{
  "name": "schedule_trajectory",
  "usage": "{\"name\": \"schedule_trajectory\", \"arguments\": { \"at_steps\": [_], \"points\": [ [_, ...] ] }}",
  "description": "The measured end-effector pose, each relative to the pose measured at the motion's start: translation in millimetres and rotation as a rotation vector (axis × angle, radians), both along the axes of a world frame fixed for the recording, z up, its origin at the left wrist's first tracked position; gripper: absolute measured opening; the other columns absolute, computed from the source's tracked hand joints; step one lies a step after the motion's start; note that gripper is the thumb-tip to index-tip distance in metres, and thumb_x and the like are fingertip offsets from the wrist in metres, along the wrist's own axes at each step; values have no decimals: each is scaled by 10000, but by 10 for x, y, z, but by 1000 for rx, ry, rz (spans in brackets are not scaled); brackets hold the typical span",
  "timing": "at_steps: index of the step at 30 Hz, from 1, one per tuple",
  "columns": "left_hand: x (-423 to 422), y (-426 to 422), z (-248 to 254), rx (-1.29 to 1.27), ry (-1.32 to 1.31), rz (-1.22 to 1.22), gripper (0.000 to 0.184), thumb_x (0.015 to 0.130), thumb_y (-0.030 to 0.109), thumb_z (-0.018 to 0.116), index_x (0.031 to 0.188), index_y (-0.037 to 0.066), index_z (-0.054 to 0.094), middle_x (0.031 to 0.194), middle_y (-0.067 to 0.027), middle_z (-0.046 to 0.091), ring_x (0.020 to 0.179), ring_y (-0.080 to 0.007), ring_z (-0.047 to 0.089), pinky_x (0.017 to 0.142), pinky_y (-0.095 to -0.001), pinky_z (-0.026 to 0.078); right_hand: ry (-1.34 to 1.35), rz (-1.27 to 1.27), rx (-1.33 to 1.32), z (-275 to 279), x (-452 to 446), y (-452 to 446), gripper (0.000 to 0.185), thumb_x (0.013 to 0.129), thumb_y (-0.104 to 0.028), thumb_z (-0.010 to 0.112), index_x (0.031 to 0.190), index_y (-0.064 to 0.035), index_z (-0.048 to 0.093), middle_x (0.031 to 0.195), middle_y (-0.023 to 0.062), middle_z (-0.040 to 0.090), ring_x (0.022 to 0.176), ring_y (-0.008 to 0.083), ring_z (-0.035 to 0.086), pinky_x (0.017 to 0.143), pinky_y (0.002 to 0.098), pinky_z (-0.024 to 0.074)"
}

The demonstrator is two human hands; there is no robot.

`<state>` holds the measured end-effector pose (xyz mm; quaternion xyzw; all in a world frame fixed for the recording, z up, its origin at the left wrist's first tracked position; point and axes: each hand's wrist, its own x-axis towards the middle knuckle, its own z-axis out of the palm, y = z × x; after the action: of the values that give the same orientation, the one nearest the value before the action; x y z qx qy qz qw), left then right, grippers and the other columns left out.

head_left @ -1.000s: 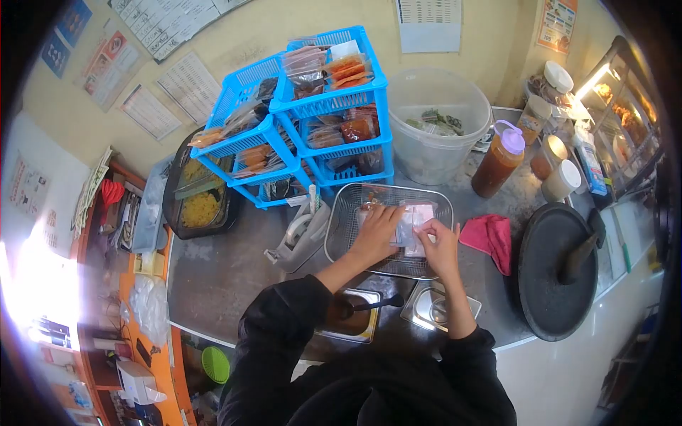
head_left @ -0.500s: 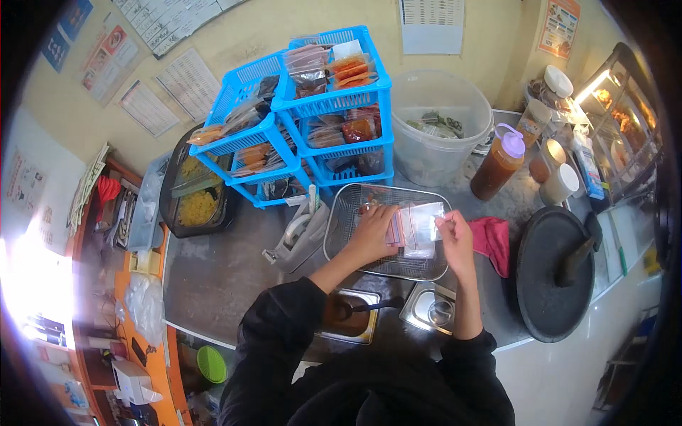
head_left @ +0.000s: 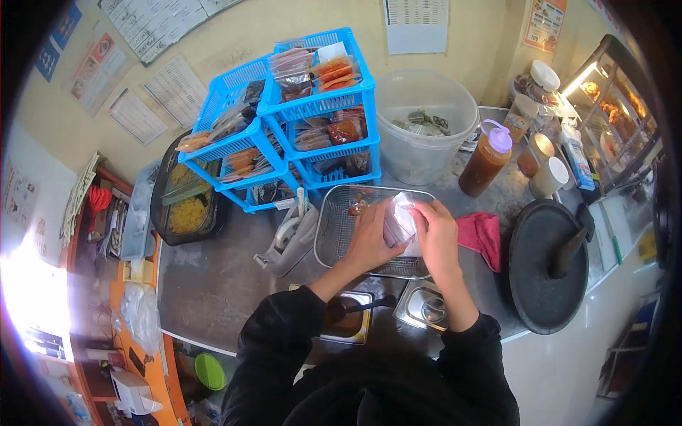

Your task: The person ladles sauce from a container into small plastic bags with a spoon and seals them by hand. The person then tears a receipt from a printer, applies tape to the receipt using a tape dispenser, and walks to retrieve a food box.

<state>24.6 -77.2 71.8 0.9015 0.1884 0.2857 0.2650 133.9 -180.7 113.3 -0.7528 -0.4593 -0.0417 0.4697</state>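
Head view: working w/ both hands over wire basket [head_left: 321, 240], on bench [head_left: 206, 287]. Gripping see-through packets [head_left: 400, 220] b/w L hand [head_left: 367, 240] and R hand [head_left: 439, 238], just above R part of basket. With L: partly open, curved round L side of packets, fingers behind, thumb stretched along near edge. With R: nearly closed, pinching top R edge b/w thumb and fingertips. Can't count packets; too much glare off plastic to read contents.

As to progress: not released from either hand; can't tell if open or sealed at top edge. Also in basket, near far rim just beyond L hand: small packet w/ reddish-brown filling [head_left: 357, 209], partly hidden. Already filled and stood in rows in stacked blue crates [head_left: 316, 108], behind basket: many sachets, orange, brown and dark. Can't judge how many left to handle.

Close by, L of basket: tape dispenser [head_left: 290, 245], touched by neither hand. To R: red cloth [head_left: 484, 238], lying flat-ish, crumpled; further R, stone mortar [head_left: 536, 302] w/ pestle [head_left: 566, 257] resting in it. Nearer body: metal pan w/ brown sauce [head_left: 347, 324] and dark-handled ladle [head_left: 373, 304].
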Motion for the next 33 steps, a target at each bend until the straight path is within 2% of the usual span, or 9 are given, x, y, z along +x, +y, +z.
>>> {"name": "schedule_trajectory", "arguments": {
  "at_steps": [4, 9, 12, 18, 24, 25, 28, 29, 33],
  "points": [
    [-30, 66, -36, 12, -35, 8, 766, 555, 235, 764, 1199, 35, 401, 1089, -155, 475, 1016, -339, 470, 870, -433, 359, -42, 20, 20, 28, -51, 41, 82, 803, -97, 599, 857, -37, 606, 781, 130, 561, 728, 318, 567, 626, 402, 449],
    [-126, 40, 59, 113, 62, 105, 796, 507, 186, 760, 1213, 55, 416, 1069, -130, 455, 997, -323, 456, 843, -418, 364, -190, 17, -1, 39, -179, 68, 92, 783, -98, 613, 854, -47, 586, 819, 113, 572, 751, 290, 551, 663, 400, 424],
    [-163, -3, 128, 120, 73, 143, 802, 491, 177, 760, 1214, 68, 430, 1068, -114, 449, 1001, -304, 450, 826, -407, 361, -208, -7, -15, -22, -193, 101, 101, 789, -103, 616, 836, -20, 585, 768, 111, 571, 684, 275, 555, 678, 377, 421],
    [-226, -10, 160, 177, 76, 163, 784, 489, 188, 764, 1197, 76, 445, 1068, -103, 450, 995, -286, 448, 787, -396, 355, 80, 158, 13, -99, -120, 62, 91, 808, -100, 597, 862, -30, 574, 748, 122, 603, 697, 277, 569, 699, 375, 400],
    [-228, 16, 231, 186, 52, 185, 738, 495, 203, 761, 1152, 73, 453, 1062, -104, 455, 983, -292, 445, 788, -404, 353, 231, 124, 147, 108, -56, 45, 100, 819, -98, 595, 833, 1, 581, 753, 145, 618, 668, 257, 585, 644, 330, 442],
    [-222, 33, 253, 189, 39, 181, 734, 495, 206, 760, 1147, 72, 451, 1061, -104, 456, 982, -294, 445, 788, -405, 353, 250, 120, 169, 84, 0, 50, 110, 834, -99, 587, 853, 9, 584, 749, 125, 620, 673, 197, 577, 642, 293, 440],
    [-227, 91, 260, 135, 68, 191, 739, 495, 208, 759, 1149, 76, 441, 1058, -103, 460, 981, -299, 443, 790, -411, 353, 304, 116, 227, 233, 160, 0, 105, 844, -91, 576, 862, 12, 584, 733, 82, 607, 681, 132, 547, 652, 265, 431],
    [-248, 115, 225, 133, 93, 206, 744, 496, 199, 759, 1156, 75, 438, 1065, -103, 461, 986, -301, 443, 792, -410, 353, 313, 108, 246, 331, 200, -36, 102, 848, -85, 572, 874, 13, 583, 731, 42, 594, 700, 94, 518, 661, 246, 424],
    [-357, 251, -57, 122, 211, 257, 768, 498, 183, 763, 1179, 72, 426, 1089, -101, 466, 1003, -304, 445, 802, -408, 354, 479, 165, 255, 453, 428, -175, 133, 863, -105, 583, 926, 13, 578, 820, 26, 620, 741, 74, 523, 682, 216, 420]
  ]
}}
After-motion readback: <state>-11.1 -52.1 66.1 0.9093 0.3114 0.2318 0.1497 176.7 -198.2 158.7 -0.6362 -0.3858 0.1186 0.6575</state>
